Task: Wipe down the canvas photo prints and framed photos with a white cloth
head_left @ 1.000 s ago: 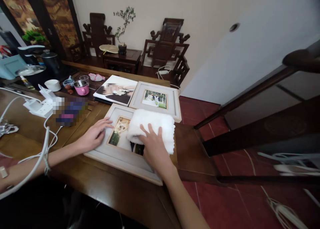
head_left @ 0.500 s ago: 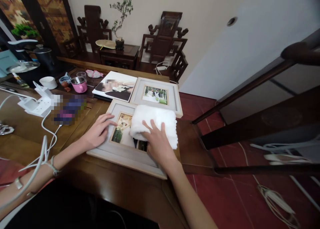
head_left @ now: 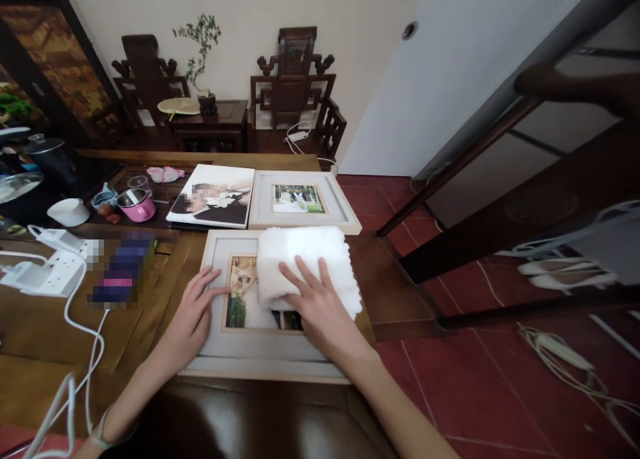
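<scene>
A pale picture frame (head_left: 220,352) with a photo lies flat on the wooden table (head_left: 40,325) in front of me. My left hand (head_left: 193,315) rests flat on the frame's left border, fingers spread and empty. My right hand (head_left: 320,312) lies palm down, fingers stretched, on a folded white towel (head_left: 305,252) that covers the frame's right half and part of the photo.
A second frame (head_left: 340,212) and a photo print (head_left: 213,195) lie just beyond. A pink cup (head_left: 136,205), a white bowl (head_left: 69,212), a power strip (head_left: 45,272) and white cables (head_left: 85,339) sit to the left. Dark wooden chairs stand by the far wall; a railing (head_left: 480,152) is to the right.
The view has swung so the frame now lies square to me. Both hands stay on the frame and towel, with the towel still under my right hand.
</scene>
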Motion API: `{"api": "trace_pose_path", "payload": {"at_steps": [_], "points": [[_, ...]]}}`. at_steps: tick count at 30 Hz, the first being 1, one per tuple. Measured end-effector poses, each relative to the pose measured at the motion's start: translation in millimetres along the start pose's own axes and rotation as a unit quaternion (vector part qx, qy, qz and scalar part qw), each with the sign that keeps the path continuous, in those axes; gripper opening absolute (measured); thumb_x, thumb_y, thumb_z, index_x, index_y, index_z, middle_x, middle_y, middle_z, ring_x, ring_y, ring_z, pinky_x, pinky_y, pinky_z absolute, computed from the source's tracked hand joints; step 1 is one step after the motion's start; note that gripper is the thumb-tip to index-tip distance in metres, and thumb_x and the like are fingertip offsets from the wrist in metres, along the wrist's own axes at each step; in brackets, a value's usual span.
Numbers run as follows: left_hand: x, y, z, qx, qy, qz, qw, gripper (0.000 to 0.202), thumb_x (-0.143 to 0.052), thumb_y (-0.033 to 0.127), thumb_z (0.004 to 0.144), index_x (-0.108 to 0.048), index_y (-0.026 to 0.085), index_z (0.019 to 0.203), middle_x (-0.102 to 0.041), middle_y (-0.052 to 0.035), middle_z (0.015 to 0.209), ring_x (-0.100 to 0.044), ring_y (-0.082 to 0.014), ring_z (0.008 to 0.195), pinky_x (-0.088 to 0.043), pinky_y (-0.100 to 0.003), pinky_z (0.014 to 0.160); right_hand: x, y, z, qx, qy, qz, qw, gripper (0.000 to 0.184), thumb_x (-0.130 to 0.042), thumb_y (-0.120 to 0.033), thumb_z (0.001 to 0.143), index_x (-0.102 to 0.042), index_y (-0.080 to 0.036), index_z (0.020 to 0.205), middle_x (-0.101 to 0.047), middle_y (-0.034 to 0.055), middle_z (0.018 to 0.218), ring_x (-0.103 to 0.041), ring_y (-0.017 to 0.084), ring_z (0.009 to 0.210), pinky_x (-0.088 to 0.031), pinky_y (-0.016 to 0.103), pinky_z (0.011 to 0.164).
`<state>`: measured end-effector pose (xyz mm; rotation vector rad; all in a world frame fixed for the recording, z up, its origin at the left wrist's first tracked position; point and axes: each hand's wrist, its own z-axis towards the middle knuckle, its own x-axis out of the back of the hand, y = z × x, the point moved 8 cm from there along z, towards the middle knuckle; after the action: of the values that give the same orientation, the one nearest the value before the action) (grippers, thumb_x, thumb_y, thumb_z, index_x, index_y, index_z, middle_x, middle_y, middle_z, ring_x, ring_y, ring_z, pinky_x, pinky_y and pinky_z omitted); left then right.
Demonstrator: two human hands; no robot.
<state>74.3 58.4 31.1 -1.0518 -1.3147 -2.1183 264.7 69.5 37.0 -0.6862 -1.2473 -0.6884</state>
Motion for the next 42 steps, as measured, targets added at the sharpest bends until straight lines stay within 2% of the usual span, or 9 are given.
{"api": "trace_pose_path", "payload": {"at_steps": [4,8,16,23,32,42], "points": [[1.3,3,2,0.014,-0.001,0.014,1.0,0.04,-0.032,0.009,0.091,-0.057,0.022,0.119,-0.042,-0.0094,0.144,-0.024,-0.0254,0.142,-0.025,-0.055,0.115,3,-3,-1,0.01,0.014,-0.019,1.0,0.041,-0.048,0.007,0.066,-0.071,-0.015,0.091,-0.043,0.015,0.145,-0.029,0.042,0.136,-0.019,0.071,0.108],[0.3,5,0,0.011,-0.003,0.034,0.999,0.039,-0.034,0.009,0.091,-0.055,0.022,0.122,-0.043,-0.0092,0.144,-0.025,-0.0245,0.142,-0.025,-0.053,0.115,5,-4,-3,0.015,0.025,-0.033,0.999,0.043,-0.047,0.007,0.065,-0.071,-0.016,0.092,-0.045,0.0139,0.144,-0.032,0.042,0.135,-0.021,0.071,0.108],[-1.7,7,-4,0.023,-0.028,0.089,0.995,0.041,-0.034,0.013,0.094,-0.046,0.018,0.132,-0.037,-0.0113,0.149,-0.022,-0.0233,0.144,-0.025,-0.051,0.116,3,-4,-3,0.011,0.026,-0.026,0.999,0.053,-0.042,0.01,0.06,-0.071,-0.015,0.097,-0.045,0.0138,0.144,-0.03,0.041,0.136,-0.021,0.07,0.108],[-2.7,5,-11,0.013,-0.049,0.1,0.994,0.044,-0.033,0.01,0.092,-0.043,0.016,0.135,-0.034,-0.0122,0.15,-0.02,-0.0223,0.145,-0.024,-0.049,0.117,2,-4,-2,0.016,0.02,-0.032,0.999,0.053,-0.043,0.01,0.061,-0.07,-0.015,0.099,-0.046,0.013,0.144,-0.032,0.04,0.136,-0.022,0.071,0.107],[5.9,15,-18,-0.023,0.005,0.079,0.997,0.039,-0.035,0.01,0.092,-0.045,0.015,0.13,-0.039,-0.0171,0.146,-0.027,-0.0248,0.142,-0.029,-0.049,0.115,-1,-4,0,0.016,0.03,-0.026,0.999,0.058,-0.04,0.011,0.056,-0.071,-0.015,0.098,-0.048,0.0144,0.142,-0.033,0.037,0.136,-0.025,0.07,0.106],[2.9,15,-17,0.019,-0.044,0.096,0.994,0.043,-0.035,0.006,0.091,-0.045,0.015,0.131,-0.034,-0.0137,0.149,-0.025,-0.0227,0.143,-0.026,-0.045,0.117,-3,-3,-3,0.023,0.024,-0.05,0.998,0.052,-0.04,0.008,0.059,-0.07,-0.014,0.095,-0.046,0.0142,0.143,-0.031,0.038,0.137,-0.027,0.07,0.106]]}}
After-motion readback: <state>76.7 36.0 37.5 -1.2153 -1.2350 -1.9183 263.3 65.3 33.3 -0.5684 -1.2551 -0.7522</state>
